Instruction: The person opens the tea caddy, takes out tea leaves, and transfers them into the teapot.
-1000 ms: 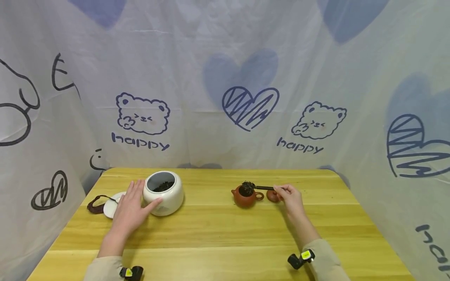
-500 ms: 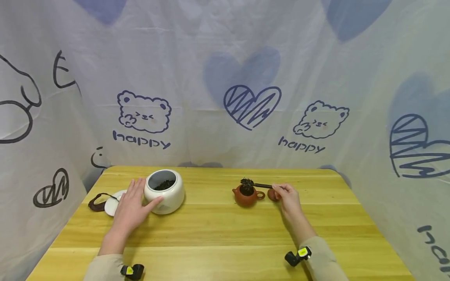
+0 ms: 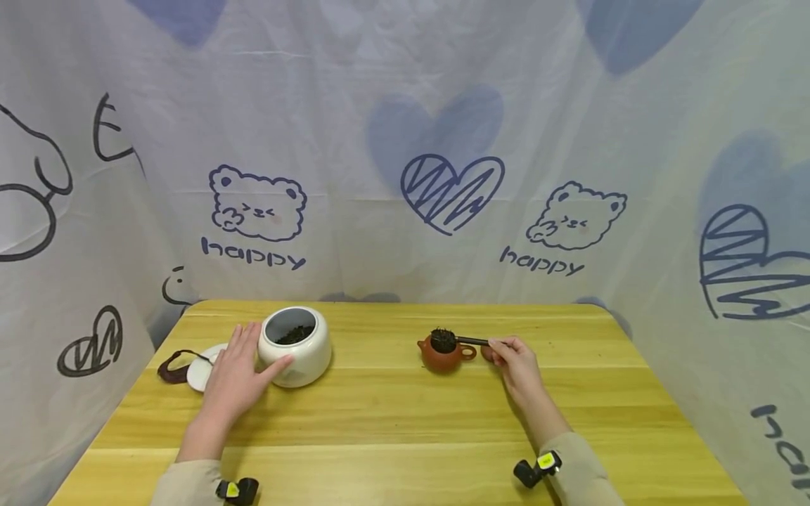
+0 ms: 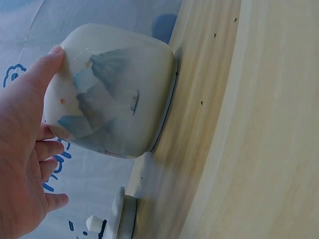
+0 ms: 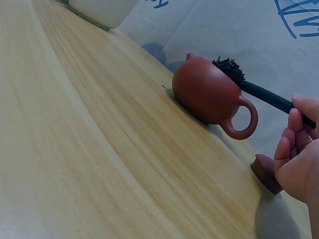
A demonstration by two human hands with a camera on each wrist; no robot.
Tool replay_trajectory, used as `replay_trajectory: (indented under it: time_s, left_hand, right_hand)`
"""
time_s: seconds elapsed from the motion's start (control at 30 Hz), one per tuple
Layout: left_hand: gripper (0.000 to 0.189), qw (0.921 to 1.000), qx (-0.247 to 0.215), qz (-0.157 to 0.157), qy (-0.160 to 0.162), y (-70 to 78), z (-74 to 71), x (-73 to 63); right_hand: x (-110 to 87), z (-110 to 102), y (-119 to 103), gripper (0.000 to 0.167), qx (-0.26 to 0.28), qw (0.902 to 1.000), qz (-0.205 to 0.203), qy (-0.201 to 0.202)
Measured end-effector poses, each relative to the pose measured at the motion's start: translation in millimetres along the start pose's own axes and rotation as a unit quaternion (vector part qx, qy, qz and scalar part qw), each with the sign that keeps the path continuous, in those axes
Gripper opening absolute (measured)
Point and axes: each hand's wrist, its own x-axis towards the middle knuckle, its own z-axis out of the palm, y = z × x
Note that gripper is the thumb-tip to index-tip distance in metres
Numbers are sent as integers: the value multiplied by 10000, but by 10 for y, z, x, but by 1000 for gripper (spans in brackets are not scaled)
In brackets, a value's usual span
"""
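Near the far edge of the table (image 3: 380, 414), the right hand (image 3: 522, 365) pinches a black scoop (image 3: 473, 341), dark leaves (image 3: 444, 340) at the mouth of the red-brown teapot (image 3: 441, 362). Toward the far left corner, the left hand (image 3: 234, 376), fingers spread, touches the white jar (image 3: 305, 367); a white lid (image 3: 199, 375) lies nearer the left edge.

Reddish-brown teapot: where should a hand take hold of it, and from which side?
Likely by the loop handle, coming from the person's right: the teapot stands upright with that loop sticking out rightward, opposite the spout. The black scoop in the right hand lies just above it, so should probably move away first.
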Motion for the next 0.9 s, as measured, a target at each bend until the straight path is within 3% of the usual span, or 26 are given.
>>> replay_trajectory:
  time_s: [0.63,0.9]
  left_hand:
    - [103,10000,-18,-4,16,-3,22,-20]
    - [103,10000,-19,-43,6,3,6,-12]
  right_hand:
    - [-55,-71,39,19,340,9991,169,-190]
    - [-49,-68,2,24,236,9990,263,-256]
